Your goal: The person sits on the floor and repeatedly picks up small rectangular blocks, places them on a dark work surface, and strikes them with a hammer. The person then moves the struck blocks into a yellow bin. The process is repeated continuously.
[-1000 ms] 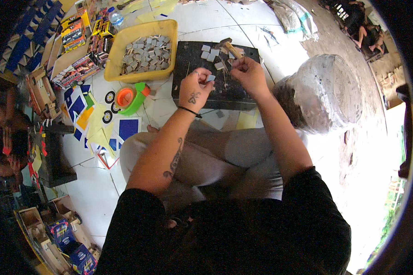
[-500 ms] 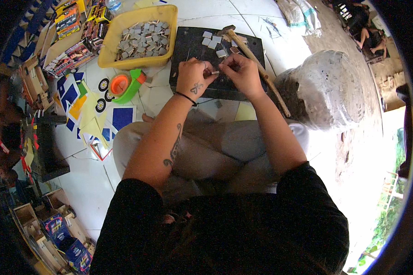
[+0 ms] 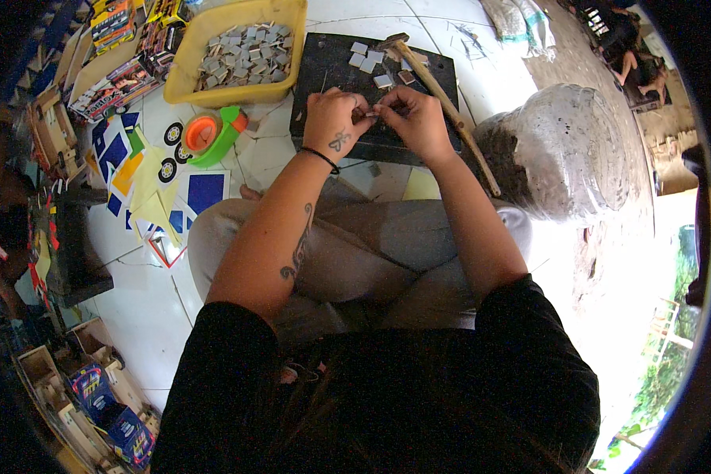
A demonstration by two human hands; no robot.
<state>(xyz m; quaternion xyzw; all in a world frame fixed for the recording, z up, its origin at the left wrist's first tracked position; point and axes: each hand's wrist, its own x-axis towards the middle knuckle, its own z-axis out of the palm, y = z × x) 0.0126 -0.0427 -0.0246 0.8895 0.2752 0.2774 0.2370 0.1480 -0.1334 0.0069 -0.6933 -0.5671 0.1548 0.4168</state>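
Over a black block (image 3: 314, 63) in front of me, my left hand (image 3: 336, 120) pinches a small grey-white square piece (image 3: 370, 114) between thumb and fingers. My right hand (image 3: 415, 122) is closed too, thumb and index fingertips meeting at that piece's edge; whether they grip it or something thinner is hidden. Several loose grey squares (image 3: 366, 63) lie on the block beyond my hands. A wooden-handled hammer (image 3: 438, 96) rests across the block's right side, its head at the far edge and its handle sticking out toward me.
A yellow tub (image 3: 178, 75) of similar squares stands far left. Nearer are a green and orange tape dispenser (image 3: 231, 138), small black wheels (image 3: 168, 169) and cut paper sheets (image 3: 146, 193). A large plastic-wrapped bundle (image 3: 561, 154) sits right. Boxes (image 3: 114, 95) and wooden toy trucks (image 3: 71, 395) line the left.
My hands have come together: the right fingertips, apart from the small piece before, now meet it. The whole view has shifted slightly.
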